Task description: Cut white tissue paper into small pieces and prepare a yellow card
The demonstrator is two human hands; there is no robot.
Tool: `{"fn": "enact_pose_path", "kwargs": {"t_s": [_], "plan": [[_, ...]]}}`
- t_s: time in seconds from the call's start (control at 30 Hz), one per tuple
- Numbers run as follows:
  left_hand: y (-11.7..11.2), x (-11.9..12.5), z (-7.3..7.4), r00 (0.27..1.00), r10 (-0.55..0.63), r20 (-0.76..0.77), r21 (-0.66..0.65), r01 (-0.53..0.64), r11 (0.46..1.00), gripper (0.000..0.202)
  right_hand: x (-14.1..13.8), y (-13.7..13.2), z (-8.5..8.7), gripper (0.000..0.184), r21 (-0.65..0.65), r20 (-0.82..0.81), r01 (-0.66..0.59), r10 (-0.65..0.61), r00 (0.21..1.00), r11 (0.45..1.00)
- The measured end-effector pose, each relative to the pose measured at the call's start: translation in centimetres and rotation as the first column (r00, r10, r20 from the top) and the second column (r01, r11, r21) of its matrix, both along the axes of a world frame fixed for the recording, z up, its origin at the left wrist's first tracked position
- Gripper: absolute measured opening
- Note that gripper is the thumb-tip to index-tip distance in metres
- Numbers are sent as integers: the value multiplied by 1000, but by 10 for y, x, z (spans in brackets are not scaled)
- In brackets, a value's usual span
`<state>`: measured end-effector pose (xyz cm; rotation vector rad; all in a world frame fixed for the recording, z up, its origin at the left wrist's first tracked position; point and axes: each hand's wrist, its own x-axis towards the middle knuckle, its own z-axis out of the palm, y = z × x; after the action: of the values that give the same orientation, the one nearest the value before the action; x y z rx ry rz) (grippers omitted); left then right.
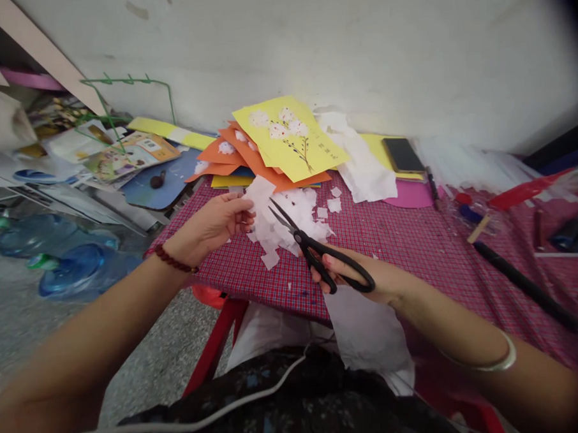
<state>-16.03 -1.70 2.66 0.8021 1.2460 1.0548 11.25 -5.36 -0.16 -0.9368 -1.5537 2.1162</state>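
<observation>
A checked cloth (414, 236) covers the desk beside a pale wall (349, 48). Above it, scissors (299, 236) slant lengthwise forward-left, gripped in the right hand (362, 261); the left hand (224, 217) pinches white paper (260, 191).

We take this for a craft corner in a plain room, though whether home or classroom we cannot tell. We see a checked tablecloth (390, 228) strewn with paper scraps (296, 210), scissors (297, 236), a flower picture (276, 150), a scuffed wall (407, 64), booklets (136, 158) beside the table, and large water bottles (87, 270) on a speckled floor (154, 353).
</observation>
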Motion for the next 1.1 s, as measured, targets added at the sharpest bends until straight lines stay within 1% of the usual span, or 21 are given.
{"fn": "enact_pose_path", "kwargs": {"t_s": [0.2,0.3,0.47,0.57,0.67,0.77,0.87,0.93,1.0,1.03,1.1], "plan": [[-4,10,-3,994,-103,-36,-72,100,992,13,-6,0,3,56,18,21,15,-16,1000,1000],[-5,15,-6,991,-126,-47,-77,122,990,15,-8,1,3,53,17,26,28,-29,999,999],[-2,17,-11,985,-164,-53,-69,160,985,15,-11,3,-3,51,34,13,69,-69,998,997],[0,17,-13,983,-161,-85,-79,154,985,13,-11,4,-6,50,15,4,98,-98,995,995],[3,18,-12,985,-137,-109,-95,127,987,15,-9,5,-5,50,2,-6,73,-73,997,997],[6,17,-10,986,-116,-119,-98,104,990,18,-5,6,-4,56,-76,-44,16,-19,999,997],[7,14,-6,986,-69,-153,-51,61,997,9,1,8,-5,58,-156,-112,-24,6,994,987],[7,12,-2,982,-33,-188,0,34,999,28,8,8,-5,56,-172,-152,-30,4,988,985],[5,11,2,974,-22,-225,39,31,999,46,16,7,-6,54,-176,-167,-22,-8,986,984],[4,11,4,970,-19,-243,53,32,998,51,20,6,-7,54,-179,-168,-17,-14,986,984],[1,12,6,962,-26,-271,70,46,997,52,30,3,-8,54,-181,-177,-1,-32,984,983]]}}
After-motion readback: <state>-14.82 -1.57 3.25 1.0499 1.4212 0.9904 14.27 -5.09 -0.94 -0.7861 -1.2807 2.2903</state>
